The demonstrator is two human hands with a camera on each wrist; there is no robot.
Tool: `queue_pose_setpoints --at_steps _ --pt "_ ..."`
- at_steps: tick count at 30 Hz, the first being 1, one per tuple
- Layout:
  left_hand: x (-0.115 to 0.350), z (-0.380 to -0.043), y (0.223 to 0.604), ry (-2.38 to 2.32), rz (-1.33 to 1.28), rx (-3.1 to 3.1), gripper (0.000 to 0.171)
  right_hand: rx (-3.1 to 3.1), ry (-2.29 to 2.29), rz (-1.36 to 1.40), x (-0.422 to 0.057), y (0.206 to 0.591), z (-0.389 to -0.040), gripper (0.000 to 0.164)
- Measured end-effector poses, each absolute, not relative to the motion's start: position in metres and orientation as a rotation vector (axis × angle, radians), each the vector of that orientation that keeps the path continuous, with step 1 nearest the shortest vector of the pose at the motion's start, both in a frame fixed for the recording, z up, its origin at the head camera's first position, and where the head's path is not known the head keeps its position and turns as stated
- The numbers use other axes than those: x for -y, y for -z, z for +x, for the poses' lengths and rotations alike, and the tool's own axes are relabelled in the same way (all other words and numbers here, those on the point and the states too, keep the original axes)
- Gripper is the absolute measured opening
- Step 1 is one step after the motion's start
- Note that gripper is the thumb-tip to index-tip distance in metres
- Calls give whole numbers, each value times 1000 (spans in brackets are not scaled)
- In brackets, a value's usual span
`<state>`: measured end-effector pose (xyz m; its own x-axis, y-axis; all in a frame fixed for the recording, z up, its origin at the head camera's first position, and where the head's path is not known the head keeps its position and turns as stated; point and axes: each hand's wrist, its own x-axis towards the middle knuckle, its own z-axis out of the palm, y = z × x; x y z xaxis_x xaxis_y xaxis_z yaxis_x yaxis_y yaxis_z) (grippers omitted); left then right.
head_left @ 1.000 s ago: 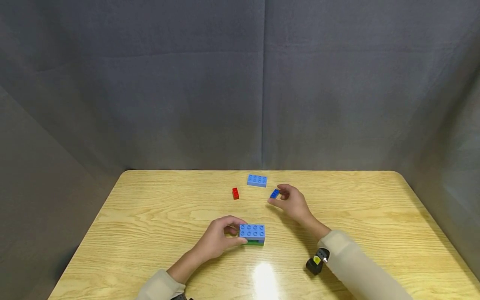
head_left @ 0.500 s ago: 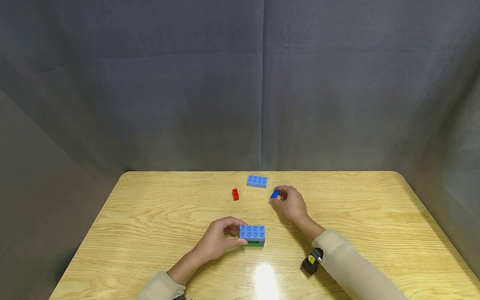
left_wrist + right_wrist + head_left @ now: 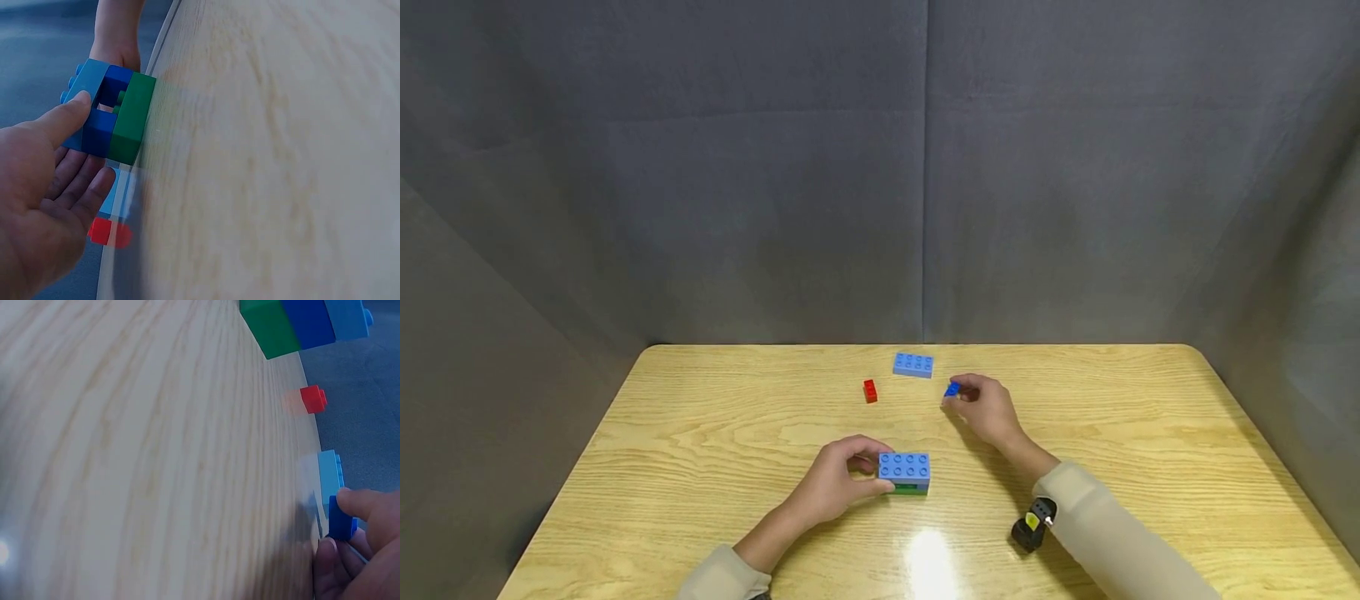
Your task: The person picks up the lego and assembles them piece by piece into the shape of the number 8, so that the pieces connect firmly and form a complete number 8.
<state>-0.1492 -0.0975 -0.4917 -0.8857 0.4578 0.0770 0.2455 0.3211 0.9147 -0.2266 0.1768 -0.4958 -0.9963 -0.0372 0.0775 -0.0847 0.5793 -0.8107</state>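
My left hand (image 3: 831, 479) grips a small stack of toy bricks from its left side, thumb on the near face. In the left wrist view the stack has a green brick (image 3: 136, 115) at the bottom, dark blue bricks (image 3: 99, 132) with a gap between them in the middle, and a light blue brick (image 3: 92, 76) on top. Farther back, my right hand (image 3: 988, 410) pinches a small dark blue brick (image 3: 340, 520) between thumb and fingers, close over the table. The fingers cover part of that brick in the head view.
Toward the back of the wooden table (image 3: 737, 417) lies another light blue brick (image 3: 913, 365), just left of my right hand. A small red brick (image 3: 870, 391) lies left of it and a bit nearer. Grey curtains (image 3: 775, 208) surround the table's back and sides.
The right hand's fingers have drawn in round the small dark blue brick and cover more of it. My left hand and the stack have stayed in place.
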Motion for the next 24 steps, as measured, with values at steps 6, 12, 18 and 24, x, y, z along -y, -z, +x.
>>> queue_pose_setpoints --at_steps 6,12,18,24 --pt "97 -150 492 -1589 645 -2386 33 2743 -1483 177 -181 490 -223 39" --pt "97 -150 492 -1613 643 -2365 33 2747 -1478 304 -184 481 -214 40" --pt "97 -149 491 -1643 634 -2346 33 2711 -1474 499 -186 470 -204 40" --pt "97 -149 492 -1645 637 -2343 33 2664 -1478 623 -186 458 -191 37"
